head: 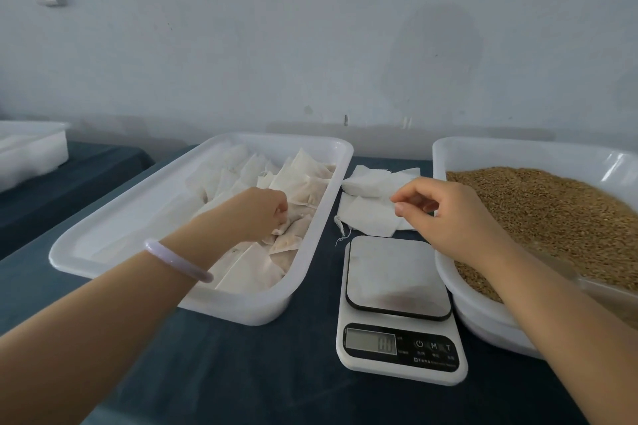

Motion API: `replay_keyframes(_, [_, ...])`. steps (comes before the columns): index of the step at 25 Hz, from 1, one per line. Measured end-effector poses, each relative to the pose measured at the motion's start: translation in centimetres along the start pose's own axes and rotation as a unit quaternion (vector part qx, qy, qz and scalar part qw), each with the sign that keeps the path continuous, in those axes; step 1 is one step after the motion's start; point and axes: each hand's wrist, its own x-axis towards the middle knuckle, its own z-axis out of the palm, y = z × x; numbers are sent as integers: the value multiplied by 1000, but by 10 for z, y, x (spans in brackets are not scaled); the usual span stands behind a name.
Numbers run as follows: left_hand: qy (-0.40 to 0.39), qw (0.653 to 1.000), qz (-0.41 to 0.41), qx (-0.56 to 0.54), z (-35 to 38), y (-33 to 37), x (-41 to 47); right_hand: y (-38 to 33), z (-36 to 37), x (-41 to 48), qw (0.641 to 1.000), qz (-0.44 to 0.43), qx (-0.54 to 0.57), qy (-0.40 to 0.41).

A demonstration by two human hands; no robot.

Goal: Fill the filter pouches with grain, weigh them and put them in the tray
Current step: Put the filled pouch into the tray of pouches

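Our left hand (262, 214) is down in the tray (114, 228) with fingers curled into the filled pouches (303, 190); honestly we can't tell if it's gripping one. Our right hand (445, 214) hovers with thumb and fingertips nearly pinched at the edge of the empty pouches (366, 217), and we can't tell if it's caught one. Likely snag: those flimsy sheets overlap, so a sloppy pinch could lift two, or a loose drawstring (341, 231) could drag a neighbour onto the scale (397, 272). The stack sits just under and left of the right fingertips, between tray and grain (538, 217), behind the scale.
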Motion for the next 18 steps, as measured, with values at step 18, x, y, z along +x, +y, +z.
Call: replay_keyframes(18, [83, 996, -20, 26, -33, 15, 1, 1, 0, -1, 1000, 12, 11, 24])
